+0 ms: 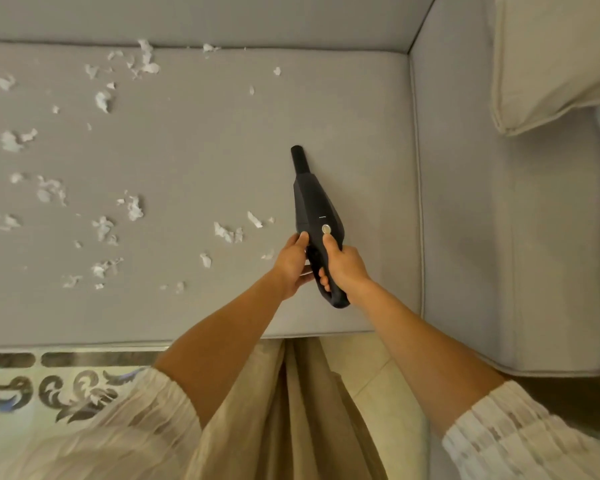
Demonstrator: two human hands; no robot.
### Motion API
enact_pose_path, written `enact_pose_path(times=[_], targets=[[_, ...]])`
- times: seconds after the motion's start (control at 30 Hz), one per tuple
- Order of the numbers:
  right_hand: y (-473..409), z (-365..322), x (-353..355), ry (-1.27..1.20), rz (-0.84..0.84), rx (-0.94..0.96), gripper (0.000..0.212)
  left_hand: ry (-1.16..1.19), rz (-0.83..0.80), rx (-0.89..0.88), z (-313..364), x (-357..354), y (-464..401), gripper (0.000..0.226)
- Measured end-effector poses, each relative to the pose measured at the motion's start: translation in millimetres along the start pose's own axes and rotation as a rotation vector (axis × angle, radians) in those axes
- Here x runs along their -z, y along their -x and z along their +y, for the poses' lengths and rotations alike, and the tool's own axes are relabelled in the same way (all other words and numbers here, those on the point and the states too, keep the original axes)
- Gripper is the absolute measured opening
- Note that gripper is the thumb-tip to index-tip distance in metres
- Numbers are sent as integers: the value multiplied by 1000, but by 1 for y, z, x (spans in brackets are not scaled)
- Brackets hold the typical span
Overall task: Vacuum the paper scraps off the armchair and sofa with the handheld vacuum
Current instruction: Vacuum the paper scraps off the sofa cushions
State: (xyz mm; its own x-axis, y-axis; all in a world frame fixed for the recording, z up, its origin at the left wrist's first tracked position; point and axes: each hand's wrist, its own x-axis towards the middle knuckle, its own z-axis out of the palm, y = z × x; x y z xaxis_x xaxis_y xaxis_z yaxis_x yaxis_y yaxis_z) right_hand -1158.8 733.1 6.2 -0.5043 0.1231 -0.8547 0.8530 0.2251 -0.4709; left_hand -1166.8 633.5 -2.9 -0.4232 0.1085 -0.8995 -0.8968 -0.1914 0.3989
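Note:
A black handheld vacuum [312, 202] points away from me over the grey sofa seat cushion [194, 154], its nozzle tip near the cushion's right half. My right hand [343, 268] grips the vacuum's handle, thumb lying just below the round button. My left hand [293, 263] holds the vacuum's left side, fingers curled under it. Several white paper scraps [227, 233] lie scattered over the cushion's left and middle, the nearest ones just left of the vacuum body.
The sofa's right armrest [465, 202] rises beside the seat. A beige cushion [551, 64] sits on it at the top right. The backrest [194, 19] runs along the top. Below the seat's front edge are a patterned floor [49, 389] and my beige clothing.

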Motion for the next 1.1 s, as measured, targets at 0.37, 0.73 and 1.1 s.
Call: enact_pose_path(times=[0.37,0.73,1.1], targets=[[19,25,-10,-34,-34,-14,56,-10,8,-11,-28,13,9,27],[-11,-40,-22,-37,-30,15,61,19,98,-66,28,19,-14,40],[14,-14,0,35,-36,-46,63,44,-8,41,7,10,10,34]])
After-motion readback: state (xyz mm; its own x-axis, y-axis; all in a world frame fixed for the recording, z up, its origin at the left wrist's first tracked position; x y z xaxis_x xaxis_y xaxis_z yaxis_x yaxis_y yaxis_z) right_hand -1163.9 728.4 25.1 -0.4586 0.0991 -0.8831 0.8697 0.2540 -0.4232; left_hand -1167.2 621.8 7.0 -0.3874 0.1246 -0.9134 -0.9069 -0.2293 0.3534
